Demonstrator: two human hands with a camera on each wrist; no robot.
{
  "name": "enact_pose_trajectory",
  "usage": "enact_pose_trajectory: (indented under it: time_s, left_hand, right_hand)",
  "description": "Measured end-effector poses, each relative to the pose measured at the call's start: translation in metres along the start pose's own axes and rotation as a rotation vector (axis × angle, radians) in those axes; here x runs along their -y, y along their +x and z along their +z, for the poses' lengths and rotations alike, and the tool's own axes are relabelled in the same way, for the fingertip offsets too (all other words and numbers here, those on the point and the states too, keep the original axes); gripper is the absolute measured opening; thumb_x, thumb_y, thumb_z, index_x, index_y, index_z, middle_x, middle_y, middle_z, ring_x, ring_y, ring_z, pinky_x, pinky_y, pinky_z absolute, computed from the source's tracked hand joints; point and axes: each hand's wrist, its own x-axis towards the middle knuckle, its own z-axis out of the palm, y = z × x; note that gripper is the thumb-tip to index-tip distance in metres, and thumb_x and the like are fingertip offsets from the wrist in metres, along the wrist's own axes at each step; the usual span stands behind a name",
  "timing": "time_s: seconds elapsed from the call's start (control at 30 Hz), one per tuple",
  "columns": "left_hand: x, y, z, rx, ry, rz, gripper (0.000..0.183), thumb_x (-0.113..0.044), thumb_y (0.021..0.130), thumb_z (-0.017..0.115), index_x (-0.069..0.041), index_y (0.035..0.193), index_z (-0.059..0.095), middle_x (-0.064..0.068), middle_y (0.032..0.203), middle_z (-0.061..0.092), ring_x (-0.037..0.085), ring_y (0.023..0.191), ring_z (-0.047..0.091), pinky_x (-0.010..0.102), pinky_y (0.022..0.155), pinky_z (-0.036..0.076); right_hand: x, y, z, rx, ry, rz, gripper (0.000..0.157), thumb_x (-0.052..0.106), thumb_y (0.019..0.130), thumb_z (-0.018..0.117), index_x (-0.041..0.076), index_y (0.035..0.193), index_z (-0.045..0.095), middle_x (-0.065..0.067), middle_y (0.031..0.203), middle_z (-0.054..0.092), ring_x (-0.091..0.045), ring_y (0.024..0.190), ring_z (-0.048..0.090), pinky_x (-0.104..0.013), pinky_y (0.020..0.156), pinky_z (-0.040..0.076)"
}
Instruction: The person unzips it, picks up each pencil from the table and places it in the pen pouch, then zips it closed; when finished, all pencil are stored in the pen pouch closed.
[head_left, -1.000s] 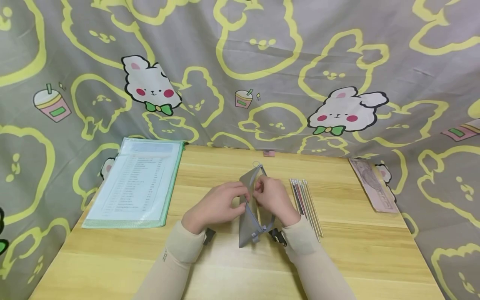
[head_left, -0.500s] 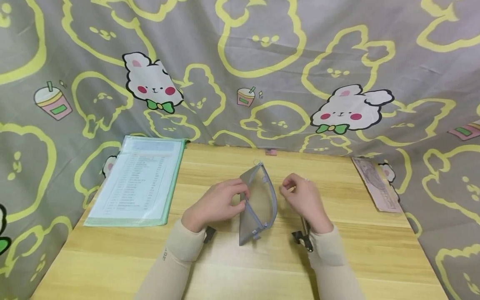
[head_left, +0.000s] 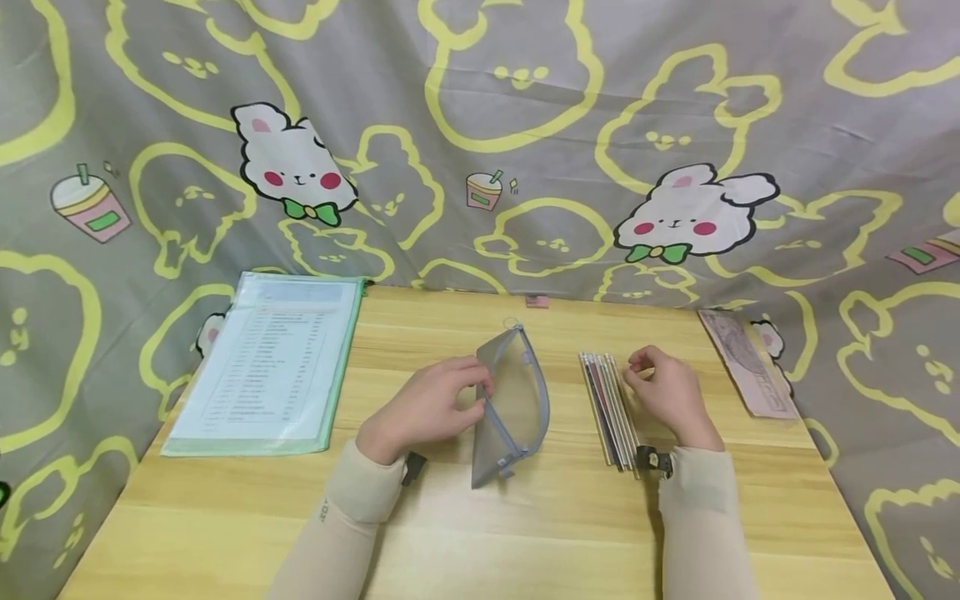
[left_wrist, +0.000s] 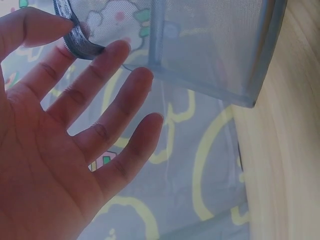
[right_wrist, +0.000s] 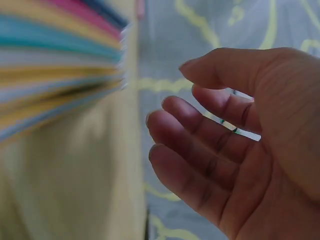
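My left hand (head_left: 431, 404) pinches the zip edge of a grey mesh zip pouch (head_left: 506, 417) standing on the table. Its mouth gapes to the right. In the left wrist view, thumb and index finger grip the zip tape while the other fingers of the left hand (left_wrist: 65, 135) are spread below the pouch (left_wrist: 210, 45). To the right of the pouch lies a bundle of slim pencils (head_left: 611, 412). Just beyond its right side hovers my right hand (head_left: 670, 398), fingers loosely bent. The right wrist view has nothing in that hand (right_wrist: 275, 160); the pencils (right_wrist: 55, 57) appear blurred beside it.
A clear green-edged document folder (head_left: 262, 358) with a printed sheet lies at the table's left. A pinkish banknote-like paper (head_left: 750, 362) is near the right edge. A patterned curtain (head_left: 555, 108) hangs around the wooden table (head_left: 465, 542).
My right hand has left the pouch's far zip edge and moved right, past the pencils. The left hand keeps its pinch on the pouch, which stays in place.
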Motion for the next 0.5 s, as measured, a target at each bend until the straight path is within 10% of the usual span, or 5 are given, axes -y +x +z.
enact_pose_trajectory:
  time_s: [0.5]
  left_hand:
    - [0.002, 0.002, 0.0, 0.004, -0.013, 0.012, 0.012, -0.015, 0.094, 0.067, -0.021, 0.105, 0.071, -0.01, 0.109, 0.068, 0.019, 0.104, 0.068, 0.039, 0.093, 0.055]
  right_hand:
    - [-0.013, 0.003, 0.011, 0.158, 0.018, 0.048, 0.026, 0.019, 0.102, 0.065, 0.003, 0.123, 0.062, -0.024, 0.119, 0.073, -0.043, 0.109, 0.072, -0.062, 0.096, 0.054]
